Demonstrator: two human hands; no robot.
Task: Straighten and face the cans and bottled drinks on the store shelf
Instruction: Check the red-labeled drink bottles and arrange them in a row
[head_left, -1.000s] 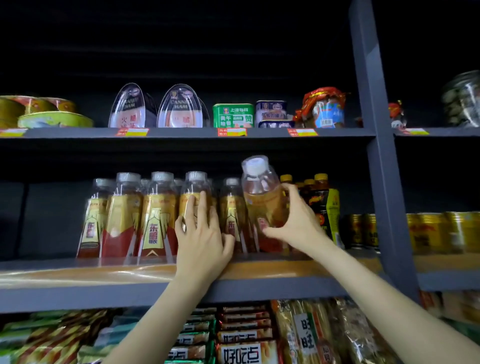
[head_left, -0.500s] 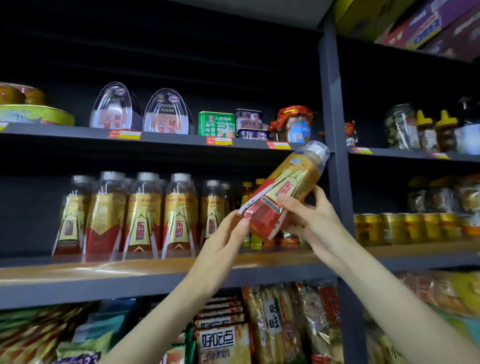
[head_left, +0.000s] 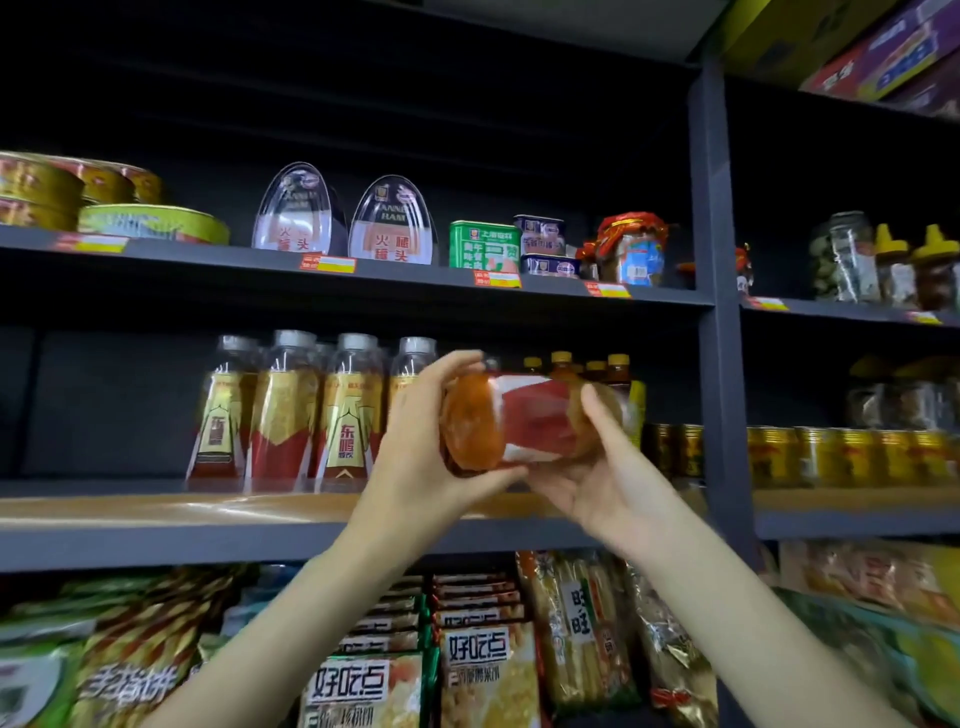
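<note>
I hold an amber drink bottle (head_left: 524, 421) with a red and white label on its side in front of the middle shelf (head_left: 218, 525), its base turned toward me. My left hand (head_left: 426, 447) grips the base end, thumb below and fingers over the top. My right hand (head_left: 608, 467) cups the bottle from underneath at its other end, thumb up along its side. A row of the same bottles (head_left: 311, 410) stands upright on the shelf to the left. Behind the held bottle stand small yellow-capped bottles (head_left: 589, 366).
Gold cans (head_left: 852, 457) line the middle shelf on the right, beyond a grey upright post (head_left: 719, 312). The top shelf carries canned ham (head_left: 392, 223), tins and jars. Snack packets (head_left: 483, 670) fill the shelf below.
The bottle has dropped from a tilted, cap-up pose to lying sideways with its base toward me. My left hand has closed round its base; both hands have moved lower.
</note>
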